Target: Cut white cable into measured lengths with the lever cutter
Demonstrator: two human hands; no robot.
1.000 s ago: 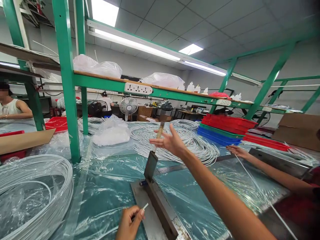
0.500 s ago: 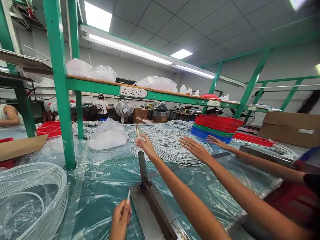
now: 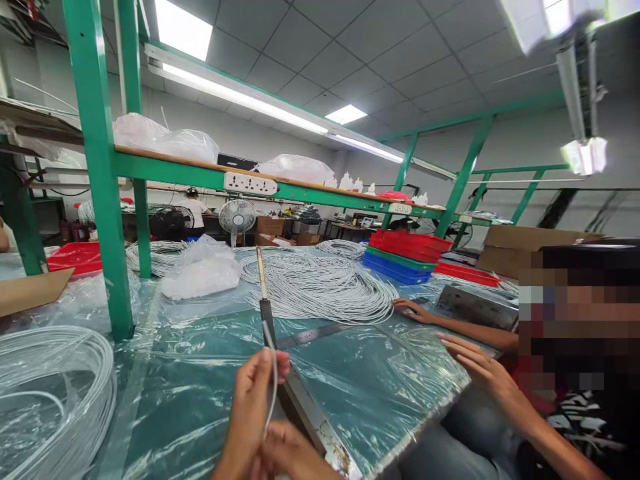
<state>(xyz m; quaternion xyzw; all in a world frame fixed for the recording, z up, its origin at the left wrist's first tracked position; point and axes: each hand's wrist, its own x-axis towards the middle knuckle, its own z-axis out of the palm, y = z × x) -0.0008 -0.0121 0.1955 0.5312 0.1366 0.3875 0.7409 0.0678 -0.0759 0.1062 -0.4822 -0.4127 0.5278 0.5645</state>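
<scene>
My left hand (image 3: 253, 400) is closed round a thin white cable (image 3: 273, 383), whose tip sticks up above the fingers. Low in the view, my right hand (image 3: 290, 450) pinches the same cable below the left. Just behind both hands stands a metal cutter (image 3: 307, 407) with a long blade arm, its handle (image 3: 261, 273) raised. My hands hide part of its base. A steel ruler (image 3: 313, 333) lies flat on the table beyond the cutter. Farther back spreads a wide pile of white cables (image 3: 320, 287).
A seated person (image 3: 580, 387) is at the right, both hands over the table. Coiled cable (image 3: 95, 400) lies at the left by a green post (image 3: 103, 200). Stacked trays (image 3: 405, 257), a plastic bag (image 3: 203, 270) and a metal box (image 3: 475, 307) stand farther back.
My right hand has left the cutter's handle and come down to the cable beside my left hand, which has risen. The other person's hands have drawn back to the right. The view has turned right.
</scene>
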